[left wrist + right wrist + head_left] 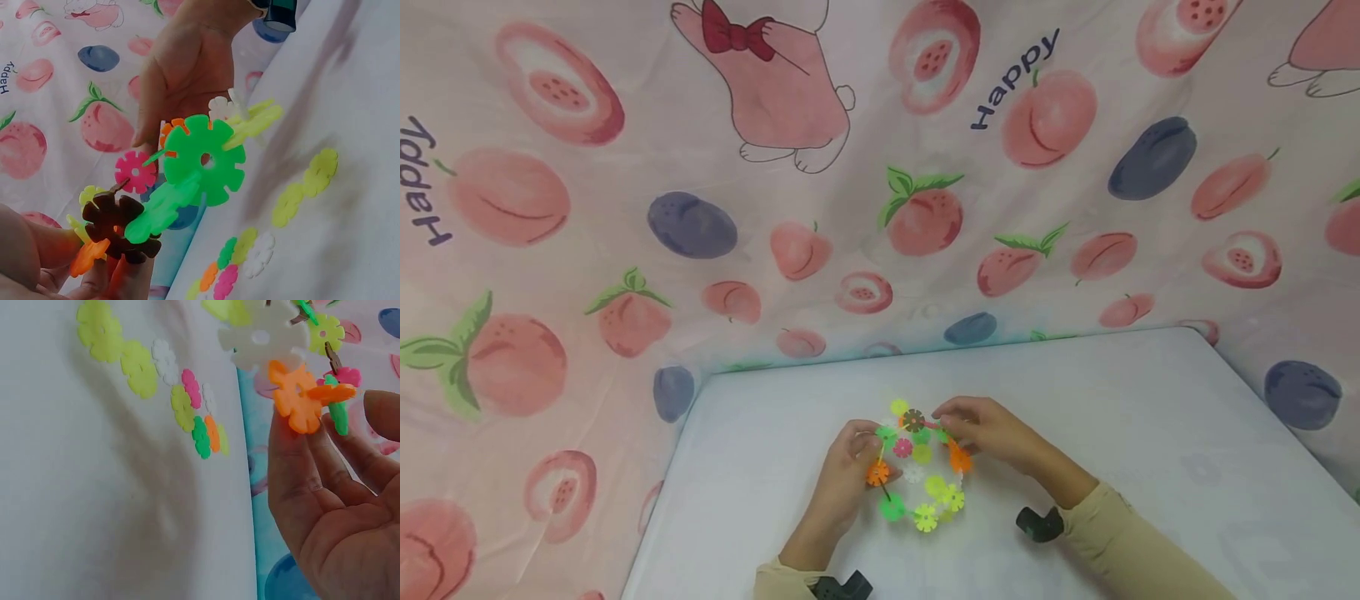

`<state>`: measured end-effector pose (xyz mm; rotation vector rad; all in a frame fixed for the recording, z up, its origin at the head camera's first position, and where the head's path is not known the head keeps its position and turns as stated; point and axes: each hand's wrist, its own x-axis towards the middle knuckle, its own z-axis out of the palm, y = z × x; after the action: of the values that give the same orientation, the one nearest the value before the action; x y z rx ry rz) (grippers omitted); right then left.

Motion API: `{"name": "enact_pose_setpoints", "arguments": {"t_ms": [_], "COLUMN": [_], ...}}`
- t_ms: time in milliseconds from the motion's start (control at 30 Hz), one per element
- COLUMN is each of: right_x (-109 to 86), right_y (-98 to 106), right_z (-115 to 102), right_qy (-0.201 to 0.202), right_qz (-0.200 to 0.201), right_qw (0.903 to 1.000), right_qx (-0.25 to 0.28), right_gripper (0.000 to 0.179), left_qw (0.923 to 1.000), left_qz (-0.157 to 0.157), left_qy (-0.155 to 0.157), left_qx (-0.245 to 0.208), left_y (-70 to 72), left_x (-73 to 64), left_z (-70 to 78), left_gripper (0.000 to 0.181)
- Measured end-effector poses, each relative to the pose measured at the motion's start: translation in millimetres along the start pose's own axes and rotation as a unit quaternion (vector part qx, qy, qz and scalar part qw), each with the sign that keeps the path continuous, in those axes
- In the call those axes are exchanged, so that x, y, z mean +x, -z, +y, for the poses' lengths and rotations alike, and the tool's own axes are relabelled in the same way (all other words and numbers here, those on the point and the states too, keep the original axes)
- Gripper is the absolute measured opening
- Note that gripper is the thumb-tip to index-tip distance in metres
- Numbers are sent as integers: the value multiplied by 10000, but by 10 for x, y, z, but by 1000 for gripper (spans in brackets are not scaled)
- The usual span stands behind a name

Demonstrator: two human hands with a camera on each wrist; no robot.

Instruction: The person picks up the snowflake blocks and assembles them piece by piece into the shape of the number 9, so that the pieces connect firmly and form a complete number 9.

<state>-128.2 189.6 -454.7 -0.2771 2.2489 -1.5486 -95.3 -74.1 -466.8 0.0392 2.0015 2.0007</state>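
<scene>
Left hand (850,467) is gripping the ring of flower discs (925,518) at its left side; in the left wrist view its fingers are pinching it around a small orange disc (89,256), with a brown disc (103,215) sitting right beside. Right hand (992,429) is reaching in at the ring's upper right; in the right wrist view its fingers are resting against another orange disc (295,397), fairly straight, thumb standing apart at the right edge. Ring is sitting just below centre in the head view, between both hands, hanging above the desk (1097,400). A large green disc (187,156) is facing the camera mid-frame in the left wrist view; a big white disc (250,344) is showing at the top of the right wrist view. Loose discs (183,408) in yellow, white, pink, green and orange are lying on the desk, upper left to upper centre there. Beige sleeves (1127,533) are entering from the bottom. Fruit-print cloth (805,200) is covering the background.
</scene>
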Motion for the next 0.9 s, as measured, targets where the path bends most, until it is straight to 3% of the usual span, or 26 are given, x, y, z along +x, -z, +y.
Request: {"name": "enact_pose_setpoints", "arguments": {"t_ms": [233,400,567,667,900], "right_x": [3,28,72,98,156], "right_y": [21,38,50,56,63], "right_z": [10,-27,-47,-50,-26], "right_qy": [-204,-248,-343,-361,-469], "right_qz": [210,499,680,739,779], "right_qw": [9996,9984,9971,9966,9951], "right_qx": [7,-34,-43,32,387], "right_gripper": [29,26,22,22,28], "left_qw": [9998,9965,9793,9680,9606], "left_qz": [-84,-610,-1576,-1979,-2158], "left_qy": [199,428,791,907,763], "left_qx": [-28,-373,-990,-1247,-1575], "left_y": [43,58,84,99,134], "left_x": [3,-1,-39,-61,-84], "left_z": [-10,-41,-39,-21,9], "left_gripper": [34,39,44,50,52]}}
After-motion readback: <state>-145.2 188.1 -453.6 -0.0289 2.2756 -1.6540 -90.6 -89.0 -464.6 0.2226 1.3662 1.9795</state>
